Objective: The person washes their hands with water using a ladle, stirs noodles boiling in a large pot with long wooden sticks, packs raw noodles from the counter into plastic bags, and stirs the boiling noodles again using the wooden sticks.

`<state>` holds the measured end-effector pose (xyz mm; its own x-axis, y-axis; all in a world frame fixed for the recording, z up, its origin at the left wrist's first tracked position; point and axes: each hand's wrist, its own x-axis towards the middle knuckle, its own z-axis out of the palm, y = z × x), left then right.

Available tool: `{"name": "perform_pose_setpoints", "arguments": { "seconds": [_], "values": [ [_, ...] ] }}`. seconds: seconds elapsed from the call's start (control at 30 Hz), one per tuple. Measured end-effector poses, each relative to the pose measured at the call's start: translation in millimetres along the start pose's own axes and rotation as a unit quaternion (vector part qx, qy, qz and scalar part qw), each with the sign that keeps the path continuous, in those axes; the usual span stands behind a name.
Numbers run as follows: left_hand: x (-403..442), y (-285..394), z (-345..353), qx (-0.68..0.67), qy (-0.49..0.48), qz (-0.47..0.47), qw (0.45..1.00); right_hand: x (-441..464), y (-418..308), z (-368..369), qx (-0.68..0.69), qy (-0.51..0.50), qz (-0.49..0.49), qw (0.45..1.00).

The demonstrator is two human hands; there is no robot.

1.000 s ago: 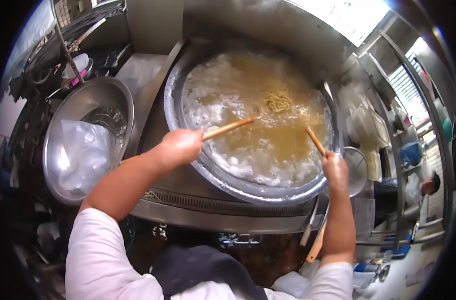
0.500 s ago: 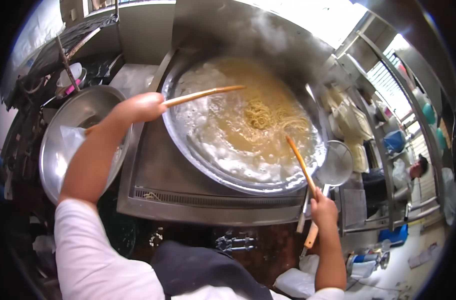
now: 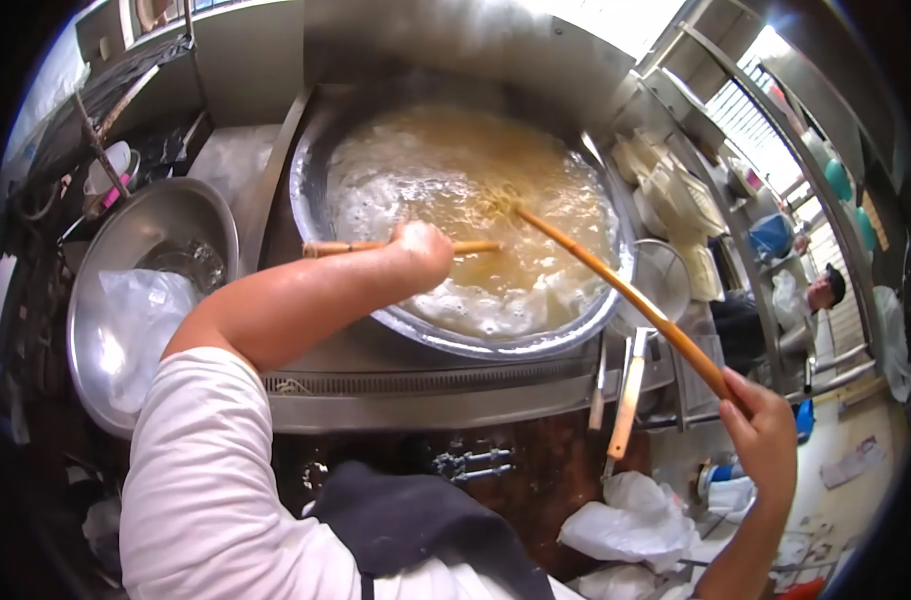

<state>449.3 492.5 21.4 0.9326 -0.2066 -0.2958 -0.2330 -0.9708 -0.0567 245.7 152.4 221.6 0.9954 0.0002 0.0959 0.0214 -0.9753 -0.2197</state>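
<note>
My left hand point(image 3: 423, 257) is closed around a wooden stick point(image 3: 351, 248) and hangs over the near left part of a big round metal pot point(image 3: 476, 347). Foamy, cloudy liquid point(image 3: 396, 165) bubbles in the pot. My right hand point(image 3: 759, 425), out to the right of the pot, grips the end of a second long wooden stick point(image 3: 626, 287). That stick slants down into the liquid, its far tip at a clump of yellow noodles point(image 3: 503, 203). Most of the noodles are under the liquid. The left stick's tip lies close to the same clump.
A round strainer point(image 3: 659, 285) with a wooden handle point(image 3: 628, 408) rests at the pot's right. On the left is a large steel bowl point(image 3: 86, 330) holding a clear plastic bag point(image 3: 146, 320). Shelves stand at right, with a person point(image 3: 826, 288) behind them. White bags point(image 3: 631, 520) lie below.
My left hand has swung right and nearer over the pot with its stick. My right hand has drawn back to the right, its stick now reaching the noodles, which have sunk and bunched.
</note>
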Motion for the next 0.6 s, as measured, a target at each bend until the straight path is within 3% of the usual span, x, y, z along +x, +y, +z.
{"name": "perform_pose_setpoints", "arguments": {
  "seconds": [0.23, 0.37, 0.47, 0.57, 0.6],
  "values": [
    [-52.6, -12.7, 41.0, -0.091, 0.004, 0.027, 0.996, 90.9, -43.6, 64.5, -0.159, -0.109, -0.049, 0.98],
    [-87.9, -62.2, 38.8, -0.167, -0.094, 0.014, 0.981, 152.1, -55.1, 140.9, -0.19, -0.117, -0.066, 0.973],
    [-123.9, -125.6, 47.6, -0.251, -0.12, 0.036, 0.96, 209.9, -33.3, 238.9, -0.115, -0.069, -0.069, 0.988],
    [-169.7, -185.4, 40.1, -0.417, -0.18, -0.072, 0.888, 246.4, -33.6, 261.8, 0.033, -0.09, -0.026, 0.995],
    [-179.6, -207.9, 45.8, -0.477, -0.175, -0.062, 0.859, 263.8, -9.9, 306.6, 0.105, -0.075, -0.012, 0.992]
  ]
}}
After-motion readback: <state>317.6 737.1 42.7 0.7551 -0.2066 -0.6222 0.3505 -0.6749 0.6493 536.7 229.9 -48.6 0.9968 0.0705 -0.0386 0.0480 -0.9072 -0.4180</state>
